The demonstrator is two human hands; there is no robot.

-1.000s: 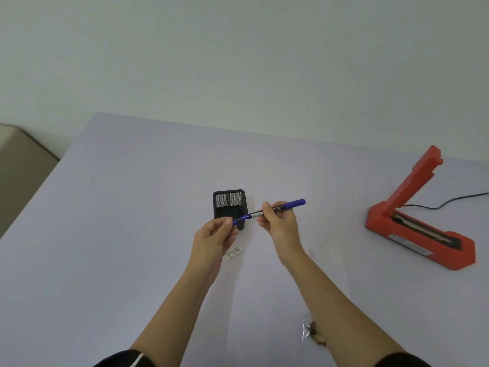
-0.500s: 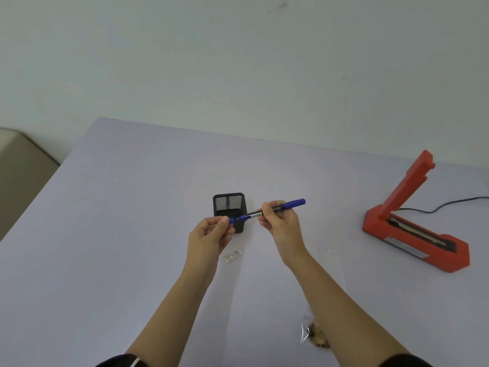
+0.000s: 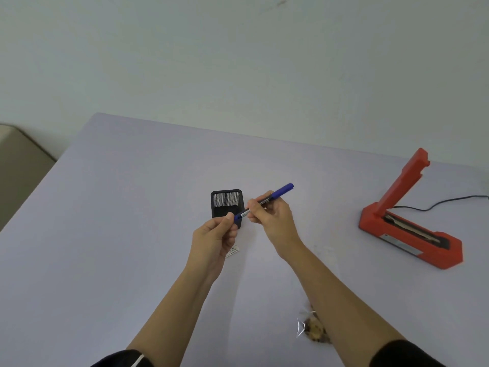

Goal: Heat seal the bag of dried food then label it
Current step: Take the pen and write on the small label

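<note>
Two grips: clear plastic bag of dried food (image 3: 313, 328) lies nearest me, lower right; small white paper label (image 3: 233, 252) beyond; my left hand (image 3: 214, 241) pinches one end of the blue marker pen (image 3: 277, 192), my right hand (image 3: 271, 217) grips its barrel; uncap with a straight pull.

Bag (image 3: 312, 328) mostly under right forearm (image 3: 344, 300); label (image 3: 233, 251) print unreadable.

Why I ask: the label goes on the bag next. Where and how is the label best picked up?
Likely grip the label by its right end, from above on the right. It lies flat and thin on the table, so pinch a lifted edge with fingertips. The left hand, pinching the pen, hides its left end.
</note>
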